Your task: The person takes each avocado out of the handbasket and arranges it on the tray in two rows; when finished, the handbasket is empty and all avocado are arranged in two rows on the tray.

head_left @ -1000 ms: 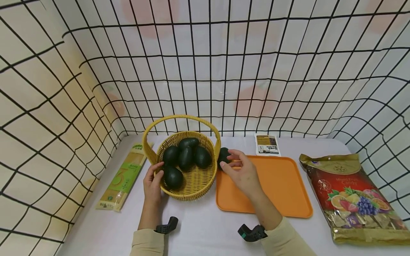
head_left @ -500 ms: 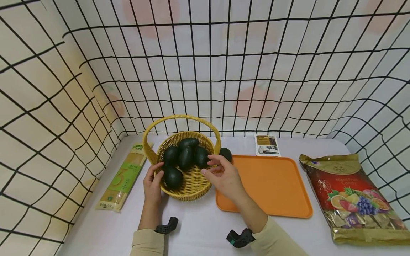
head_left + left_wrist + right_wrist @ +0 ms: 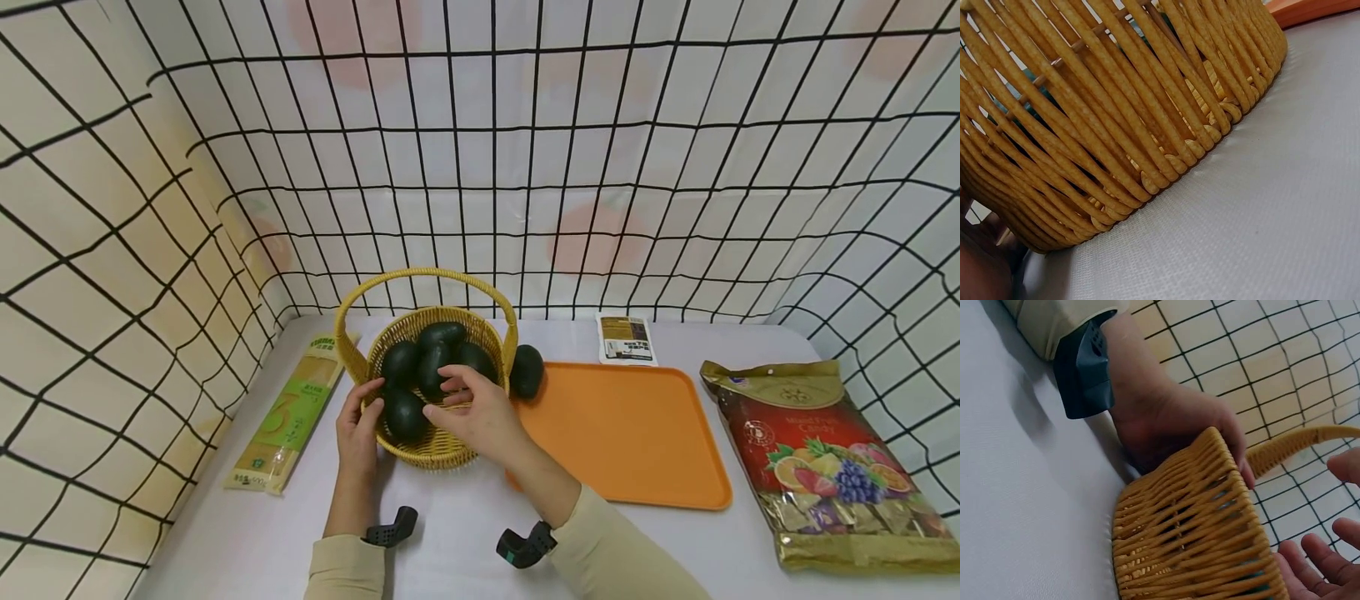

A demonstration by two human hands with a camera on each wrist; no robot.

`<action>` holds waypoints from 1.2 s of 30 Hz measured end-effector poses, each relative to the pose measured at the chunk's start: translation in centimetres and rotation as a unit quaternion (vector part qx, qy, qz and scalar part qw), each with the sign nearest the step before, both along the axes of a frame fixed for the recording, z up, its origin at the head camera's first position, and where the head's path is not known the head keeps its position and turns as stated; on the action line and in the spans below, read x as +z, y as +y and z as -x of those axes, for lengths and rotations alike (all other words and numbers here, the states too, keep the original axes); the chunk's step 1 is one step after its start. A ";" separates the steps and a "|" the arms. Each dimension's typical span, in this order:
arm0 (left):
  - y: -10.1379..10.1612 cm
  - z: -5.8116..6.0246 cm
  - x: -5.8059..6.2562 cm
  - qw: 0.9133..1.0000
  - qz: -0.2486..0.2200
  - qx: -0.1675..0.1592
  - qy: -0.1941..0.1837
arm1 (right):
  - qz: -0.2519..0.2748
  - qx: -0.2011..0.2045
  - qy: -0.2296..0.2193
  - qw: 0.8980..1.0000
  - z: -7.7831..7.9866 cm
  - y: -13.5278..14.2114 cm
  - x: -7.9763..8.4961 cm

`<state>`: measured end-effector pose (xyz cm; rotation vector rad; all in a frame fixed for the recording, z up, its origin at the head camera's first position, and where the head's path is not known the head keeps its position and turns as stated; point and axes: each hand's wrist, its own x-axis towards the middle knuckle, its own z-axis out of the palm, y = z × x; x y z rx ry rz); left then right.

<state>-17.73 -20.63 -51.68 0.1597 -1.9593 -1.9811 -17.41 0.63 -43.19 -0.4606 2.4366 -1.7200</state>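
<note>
A yellow wicker basket [image 3: 441, 458] with a tall handle holds several dark green avocados [image 3: 400, 363]. My left hand [image 3: 357, 433] grips the basket's left rim, thumb at the inner side; the right wrist view shows this hand curled over the wicker edge. Above the basket's right half is my right hand [image 3: 480, 421], its fingers loosely bent and parted with nothing between them. Its thumb tip is near the front avocado [image 3: 406, 417]; whether they touch I cannot tell. Another avocado [image 3: 528, 372] lies outside, between the basket and the orange tray's upper left corner.
An orange tray [image 3: 630, 433] lies right of the basket, with a small white-and-brown packet [image 3: 627, 340] behind it. Farther right is a large red-and-gold candy bag [image 3: 832, 467]. A green-labelled noodle pack [image 3: 288, 417] lies on the left. Black netting [image 3: 492, 167] surrounds the table.
My right hand has moved left from the avocado outside the basket to over the basket's inside, leaving that avocado beside the tray. My left hand has stayed on the rim.
</note>
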 end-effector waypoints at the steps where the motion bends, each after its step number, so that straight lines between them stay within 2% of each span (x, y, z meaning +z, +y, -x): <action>1: 0.0 0.0 0.0 1.000 0.001 0.000 0.000 | -0.006 0.005 -0.002 1.000 0.1 -0.2 0.0; 12: 0.0 -0.1 0.2 1.000 0.006 0.003 -0.010 | -0.067 0.037 -0.022 0.997 1.7 -1.9 -0.4; 18: 0.1 0.0 0.1 1.000 -0.002 -0.001 -0.002 | -0.083 0.051 -0.037 0.995 2.7 -2.6 -1.0; 28: 0.0 0.0 0.2 1.000 0.008 0.000 -0.015 | -0.099 0.069 -0.064 0.991 3.5 -3.4 -1.8; 36: 0.0 0.0 0.1 1.000 0.018 0.002 -0.015 | -0.167 0.109 -0.039 0.979 3.4 -3.7 -2.0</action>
